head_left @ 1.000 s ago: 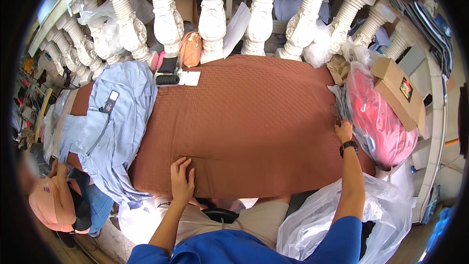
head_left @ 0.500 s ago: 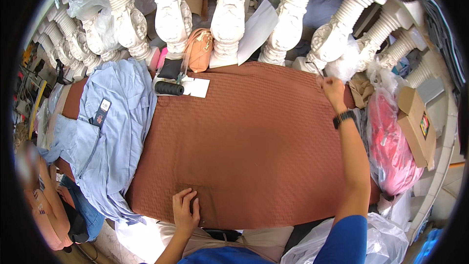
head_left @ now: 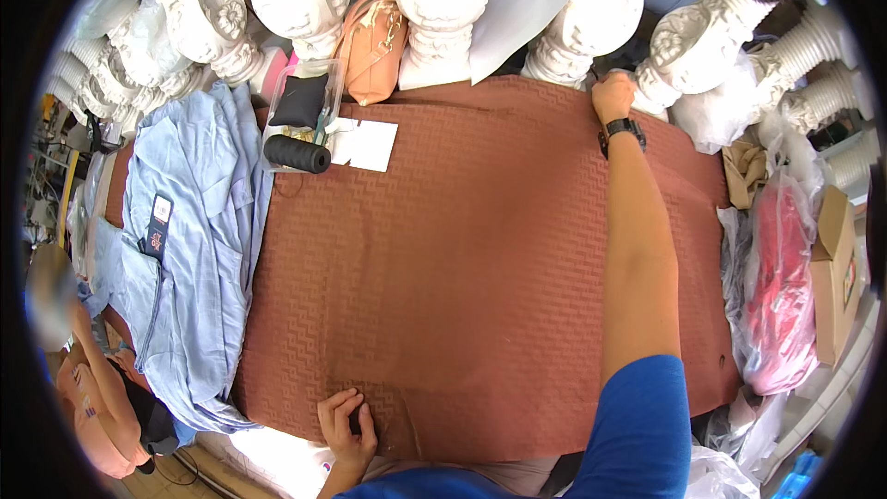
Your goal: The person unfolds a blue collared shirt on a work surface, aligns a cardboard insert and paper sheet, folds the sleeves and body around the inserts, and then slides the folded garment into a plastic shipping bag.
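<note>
The big brown cloth (head_left: 462, 268) lies spread out in the middle. The left hand (head_left: 346, 430) rests on it at 7 o'clock, with its fingers bent and a little apart. The right hand (head_left: 613, 97) is at 2 o'clock, by the far edge of the cloth and near a white post (head_left: 688, 42). Its fingers are curled up, and I cannot tell if they hold anything. A light blue shirt (head_left: 199, 249) lies at 9 o'clock, a black spool of thread (head_left: 297, 154) at 10, and an orange bag (head_left: 374, 55) at 11.
</note>
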The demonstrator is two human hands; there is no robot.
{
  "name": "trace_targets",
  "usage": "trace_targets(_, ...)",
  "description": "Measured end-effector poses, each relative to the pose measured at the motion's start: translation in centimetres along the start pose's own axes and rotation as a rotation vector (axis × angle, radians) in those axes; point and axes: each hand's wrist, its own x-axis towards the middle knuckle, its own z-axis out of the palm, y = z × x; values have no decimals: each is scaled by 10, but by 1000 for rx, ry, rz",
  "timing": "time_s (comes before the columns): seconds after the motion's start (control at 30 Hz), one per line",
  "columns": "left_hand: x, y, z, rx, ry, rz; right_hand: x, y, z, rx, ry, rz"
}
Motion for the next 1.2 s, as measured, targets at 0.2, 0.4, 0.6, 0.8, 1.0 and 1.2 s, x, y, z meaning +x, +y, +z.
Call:
trace_targets(0.2,1,1,2,22,0,-26,27,-21,-5,-196,-382,270)
trace_targets(0.4,-2,1,0,25,3,-37,25,-27,5,-318,-525,241)
trace_targets(0.6,0,1,0,19,13,22,-7,-3,-9,130,-116,30)
trace_targets(0.8,-7,4,-2,-32,64,7,-122,-67,-56,573,79,-152)
trace_targets(1.0,0,7,-11,-135,73,115,-288,-98,-136,1002,-171,98)
trace_targets(1.2,-14,-3,-23,-195,92,215,-439,-151,-205,915,-455,17)
